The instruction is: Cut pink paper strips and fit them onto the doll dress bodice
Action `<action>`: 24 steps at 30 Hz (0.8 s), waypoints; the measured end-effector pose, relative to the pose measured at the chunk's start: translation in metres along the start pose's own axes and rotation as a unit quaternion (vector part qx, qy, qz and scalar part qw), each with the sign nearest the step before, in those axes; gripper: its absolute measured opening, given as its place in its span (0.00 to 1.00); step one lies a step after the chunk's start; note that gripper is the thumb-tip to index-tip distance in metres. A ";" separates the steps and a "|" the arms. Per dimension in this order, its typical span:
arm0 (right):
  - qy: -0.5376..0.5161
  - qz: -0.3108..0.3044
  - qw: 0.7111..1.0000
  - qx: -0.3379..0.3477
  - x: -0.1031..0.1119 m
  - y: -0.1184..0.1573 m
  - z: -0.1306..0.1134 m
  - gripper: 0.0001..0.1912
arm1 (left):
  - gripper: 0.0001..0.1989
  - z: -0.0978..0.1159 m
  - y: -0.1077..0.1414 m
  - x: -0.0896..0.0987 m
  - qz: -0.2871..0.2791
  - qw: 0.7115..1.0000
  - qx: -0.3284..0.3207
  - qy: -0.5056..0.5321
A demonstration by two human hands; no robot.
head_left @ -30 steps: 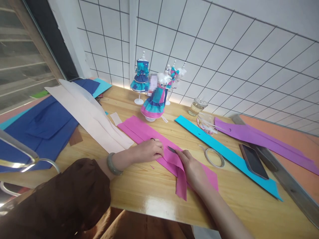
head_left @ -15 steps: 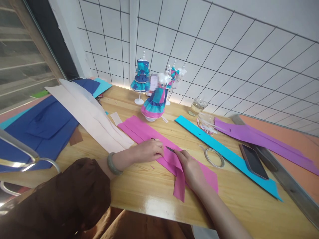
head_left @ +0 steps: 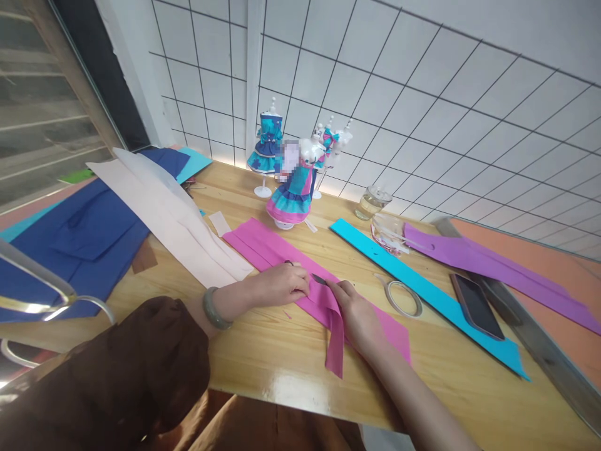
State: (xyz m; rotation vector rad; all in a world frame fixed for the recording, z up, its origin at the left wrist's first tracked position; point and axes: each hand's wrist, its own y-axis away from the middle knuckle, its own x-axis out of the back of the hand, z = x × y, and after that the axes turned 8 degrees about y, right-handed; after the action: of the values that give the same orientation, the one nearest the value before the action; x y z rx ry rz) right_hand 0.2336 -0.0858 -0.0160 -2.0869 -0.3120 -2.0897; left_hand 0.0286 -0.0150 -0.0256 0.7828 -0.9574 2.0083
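Note:
A long bright-pink sheet (head_left: 286, 254), cloth or crepe paper, lies slantwise on the wooden table (head_left: 263, 357). My left hand (head_left: 288, 283) pinches its near edge, fingers closed, with a green bangle on the wrist. Facing it, my right hand (head_left: 354, 313) is wrapped round a cutting tool whose dark pointed blade (head_left: 318, 279) lies along the pink sheet. The tool's handle is hidden in my palm, so I cannot tell whether it is scissors or a knife. A narrow pink strip (head_left: 335, 351) curls down beside my right fingers, its upper end still joined to the sheet.
Dressed doll forms (head_left: 288, 203) stand behind the sheet. To the right are a tape roll (head_left: 417, 304), a turquoise strip (head_left: 404, 272), a phone (head_left: 476, 307), a glass jar (head_left: 372, 202) and a purple strip (head_left: 498, 266). White (head_left: 164, 213) and dark-blue sheets (head_left: 89, 232) lie left.
The right hand and blade have shifted very slightly left along the sheet. The hanging pink strip has swung a little left and curls more.

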 end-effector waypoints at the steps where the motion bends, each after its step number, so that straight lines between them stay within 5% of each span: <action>1: 0.001 0.000 1.000 0.002 0.000 -0.001 0.000 0.27 | 0.09 0.000 0.000 0.000 0.000 1.000 -0.002 -0.002; 10: -0.025 0.044 0.999 -0.005 -0.005 0.010 0.007 0.24 | 0.10 -0.001 0.001 0.000 0.010 0.999 -0.016 -0.027; 24: -0.010 -0.010 1.000 -0.008 0.009 0.001 -0.006 0.30 | 0.08 0.007 -0.001 0.004 0.060 0.998 -0.033 0.009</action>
State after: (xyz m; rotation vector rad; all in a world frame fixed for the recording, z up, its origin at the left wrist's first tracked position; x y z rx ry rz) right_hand 0.2281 -0.0884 -0.0072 -2.1233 -0.3213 -2.0892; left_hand 0.0293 -0.0189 -0.0187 0.6835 -1.0775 2.0719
